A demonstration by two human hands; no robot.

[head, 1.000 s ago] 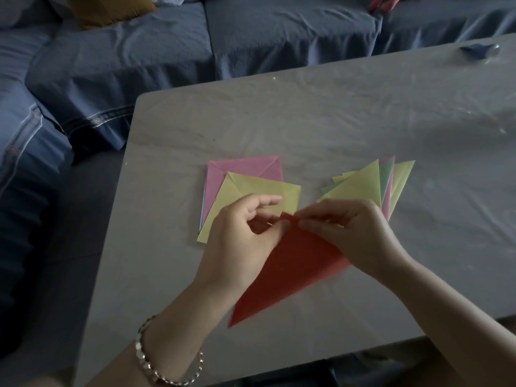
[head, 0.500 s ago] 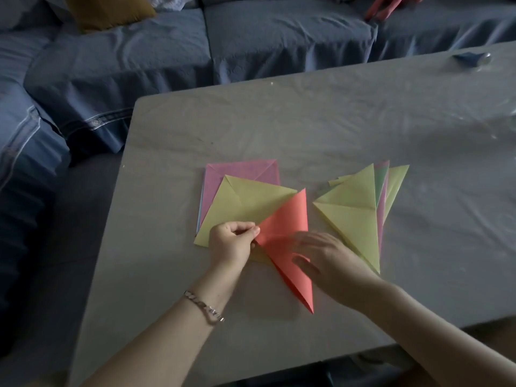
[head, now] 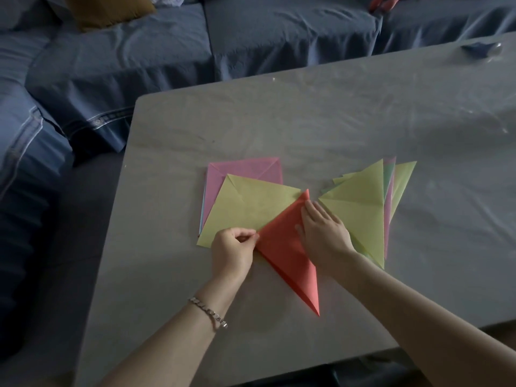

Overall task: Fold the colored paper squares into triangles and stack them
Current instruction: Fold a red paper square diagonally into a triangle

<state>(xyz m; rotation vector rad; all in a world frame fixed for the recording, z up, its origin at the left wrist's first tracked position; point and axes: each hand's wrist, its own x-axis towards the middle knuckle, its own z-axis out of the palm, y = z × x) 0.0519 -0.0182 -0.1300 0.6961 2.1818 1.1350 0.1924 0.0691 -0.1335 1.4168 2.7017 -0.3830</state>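
The folded red triangle (head: pixel 282 247) lies flat on the table (head: pixel 307 121), between the pile of unfolded squares on the left and the stack of finished triangles (head: pixel 360 208) on the right. Its top tip overlaps the right corner of the yellow square (head: pixel 251 202), and its long point aims back toward the person.

The left hand (head: pixel 231 252) pinches the triangle's left corner between thumb and curled fingers, in the same place as half a second ago. The right hand (head: pixel 324 233) lies flat on the paper with its fingers (head: pixel 310 208) straight and close together, pressing along the right edge. Half a second ago that hand sat lower, near the middle of the triangle; it now reaches up close to the top tip. A second ago both hands held the paper off the table, pinching its corners together.

The yellow square tops the left pile, with a pink square (head: pixel 245 169) showing behind it. The right stack shows a yellow triangle on top and pink and green edges fanned behind, partly under the right wrist. A chain bracelet (head: pixel 208 312) circles the left wrist. A small blue object (head: pixel 480 48) rests at the table's far right corner, and a blue sofa (head: pixel 167 51) with a mustard cushion (head: pixel 111 9) runs behind.
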